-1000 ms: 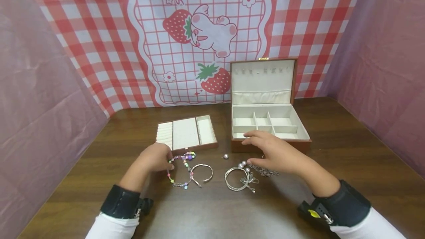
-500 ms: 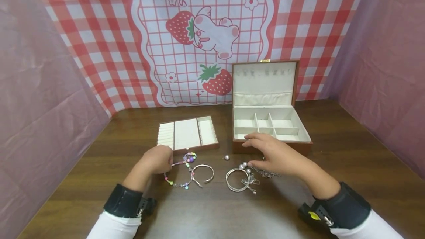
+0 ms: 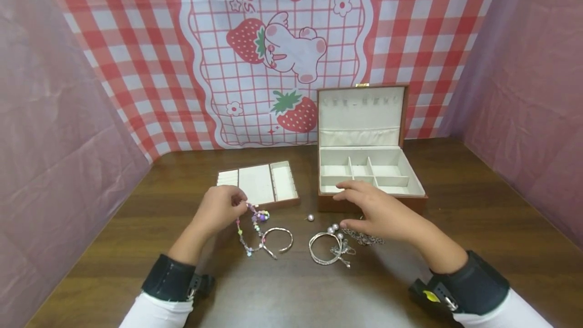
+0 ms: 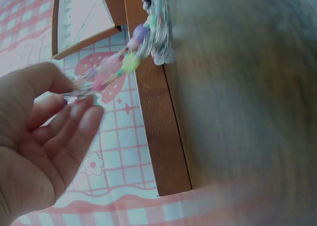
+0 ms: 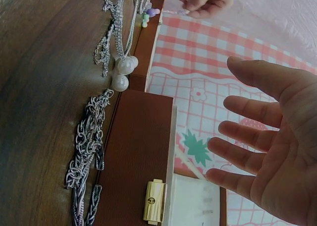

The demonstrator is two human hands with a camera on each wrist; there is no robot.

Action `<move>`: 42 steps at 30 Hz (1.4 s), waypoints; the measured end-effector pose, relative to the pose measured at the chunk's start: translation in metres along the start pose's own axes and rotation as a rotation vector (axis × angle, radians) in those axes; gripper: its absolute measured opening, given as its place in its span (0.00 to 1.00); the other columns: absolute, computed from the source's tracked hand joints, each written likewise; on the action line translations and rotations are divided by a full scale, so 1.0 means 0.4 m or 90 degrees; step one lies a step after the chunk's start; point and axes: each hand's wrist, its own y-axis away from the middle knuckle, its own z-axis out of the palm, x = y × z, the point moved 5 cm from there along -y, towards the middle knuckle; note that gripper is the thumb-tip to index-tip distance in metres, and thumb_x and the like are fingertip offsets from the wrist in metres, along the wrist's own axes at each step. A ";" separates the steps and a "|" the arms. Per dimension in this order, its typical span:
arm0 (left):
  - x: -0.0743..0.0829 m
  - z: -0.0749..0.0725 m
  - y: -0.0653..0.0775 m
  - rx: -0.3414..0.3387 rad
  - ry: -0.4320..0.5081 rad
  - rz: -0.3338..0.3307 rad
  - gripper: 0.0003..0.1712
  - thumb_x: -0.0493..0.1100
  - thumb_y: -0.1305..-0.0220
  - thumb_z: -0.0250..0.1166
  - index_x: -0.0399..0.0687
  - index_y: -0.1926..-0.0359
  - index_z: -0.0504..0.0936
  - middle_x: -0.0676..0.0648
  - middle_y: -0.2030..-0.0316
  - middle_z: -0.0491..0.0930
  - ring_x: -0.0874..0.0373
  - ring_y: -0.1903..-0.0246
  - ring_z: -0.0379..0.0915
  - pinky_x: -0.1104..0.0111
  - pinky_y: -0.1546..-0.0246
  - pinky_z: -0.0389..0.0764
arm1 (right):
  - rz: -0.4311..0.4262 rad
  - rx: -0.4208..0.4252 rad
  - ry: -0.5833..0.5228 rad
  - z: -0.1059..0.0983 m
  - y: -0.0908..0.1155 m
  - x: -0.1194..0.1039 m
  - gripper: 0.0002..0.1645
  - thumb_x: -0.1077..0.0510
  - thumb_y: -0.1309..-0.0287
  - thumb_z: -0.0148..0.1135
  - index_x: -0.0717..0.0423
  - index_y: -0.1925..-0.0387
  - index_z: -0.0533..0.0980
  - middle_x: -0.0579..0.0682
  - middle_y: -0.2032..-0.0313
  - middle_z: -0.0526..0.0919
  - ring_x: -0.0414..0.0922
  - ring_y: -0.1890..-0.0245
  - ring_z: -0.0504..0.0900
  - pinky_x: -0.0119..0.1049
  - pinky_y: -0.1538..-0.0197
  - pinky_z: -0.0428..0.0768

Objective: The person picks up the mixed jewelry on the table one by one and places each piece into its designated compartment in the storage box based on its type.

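at near left of the tray (image 3: 255, 185), left hand (image 3: 216, 209) pinches a beaded strand (image 4: 131, 63), hanging near and right of the grip; right hand (image 3: 371, 205) loosely spread, holding nothing.

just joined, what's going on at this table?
A person's left hand pinches a colorful beaded strand by the shallow tray. The right hand, fingers spread, holds nothing in front of the open jewelry box. A silver cuff, a tangle of silver chains and other jewelry lie on the table.
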 end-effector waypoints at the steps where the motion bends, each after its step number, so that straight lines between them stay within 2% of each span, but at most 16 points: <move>1: 0.003 -0.005 0.001 0.020 0.011 -0.003 0.01 0.36 0.48 0.67 0.45 0.74 0.85 0.55 0.80 0.78 0.62 0.78 0.71 0.66 0.73 0.76 | 0.003 -0.001 -0.002 0.000 0.000 0.000 0.29 0.55 0.52 0.76 0.63 0.50 0.78 0.62 0.42 0.75 0.58 0.42 0.73 0.53 0.39 0.73; 5: 0.017 -0.026 0.003 0.084 0.056 -0.002 0.03 0.33 0.47 0.66 0.43 0.71 0.85 0.54 0.78 0.78 0.62 0.77 0.71 0.66 0.72 0.76 | 0.008 -0.002 -0.006 -0.002 0.001 0.000 0.28 0.56 0.52 0.76 0.63 0.49 0.78 0.61 0.41 0.74 0.58 0.42 0.73 0.54 0.39 0.73; 9: 0.028 -0.038 0.006 0.113 0.088 0.003 0.03 0.32 0.45 0.67 0.41 0.68 0.85 0.52 0.76 0.78 0.60 0.75 0.74 0.65 0.70 0.78 | 0.008 -0.002 -0.009 -0.006 0.002 0.000 0.28 0.57 0.51 0.75 0.63 0.49 0.77 0.62 0.41 0.74 0.58 0.42 0.73 0.54 0.39 0.73; 15: 0.049 -0.064 0.007 0.149 0.087 0.042 0.03 0.32 0.43 0.69 0.39 0.66 0.85 0.48 0.72 0.79 0.57 0.71 0.76 0.63 0.67 0.82 | 0.018 -0.010 -0.014 -0.010 0.002 0.004 0.28 0.56 0.49 0.74 0.62 0.47 0.77 0.61 0.41 0.73 0.58 0.41 0.72 0.54 0.39 0.73; 20: 0.069 -0.096 0.006 0.179 0.085 0.069 0.04 0.32 0.43 0.70 0.39 0.65 0.86 0.48 0.69 0.80 0.57 0.70 0.76 0.66 0.69 0.84 | 0.021 -0.007 -0.021 -0.022 -0.004 0.004 0.28 0.54 0.49 0.74 0.61 0.47 0.77 0.60 0.40 0.74 0.57 0.41 0.73 0.54 0.39 0.73; 25: 0.090 -0.124 0.000 0.198 0.085 0.093 0.03 0.31 0.43 0.69 0.39 0.66 0.86 0.48 0.69 0.81 0.58 0.70 0.76 0.68 0.71 0.84 | 0.022 0.009 -0.028 -0.039 -0.009 0.003 0.30 0.55 0.50 0.75 0.63 0.47 0.77 0.60 0.41 0.74 0.58 0.41 0.72 0.55 0.39 0.72; 30: 0.107 -0.138 -0.014 0.199 0.093 0.093 0.03 0.31 0.42 0.69 0.39 0.65 0.86 0.48 0.69 0.81 0.57 0.70 0.76 0.68 0.70 0.83 | 0.019 0.030 -0.034 -0.056 -0.011 0.001 0.31 0.55 0.51 0.75 0.63 0.46 0.76 0.61 0.40 0.73 0.59 0.39 0.71 0.57 0.38 0.71; 42: 0.170 -0.130 -0.059 0.217 0.141 0.137 0.03 0.32 0.41 0.68 0.40 0.65 0.86 0.49 0.69 0.82 0.59 0.70 0.74 0.68 0.70 0.82 | -0.011 0.065 -0.027 -0.072 -0.041 -0.006 0.28 0.57 0.49 0.74 0.62 0.47 0.76 0.61 0.41 0.74 0.59 0.40 0.72 0.57 0.38 0.70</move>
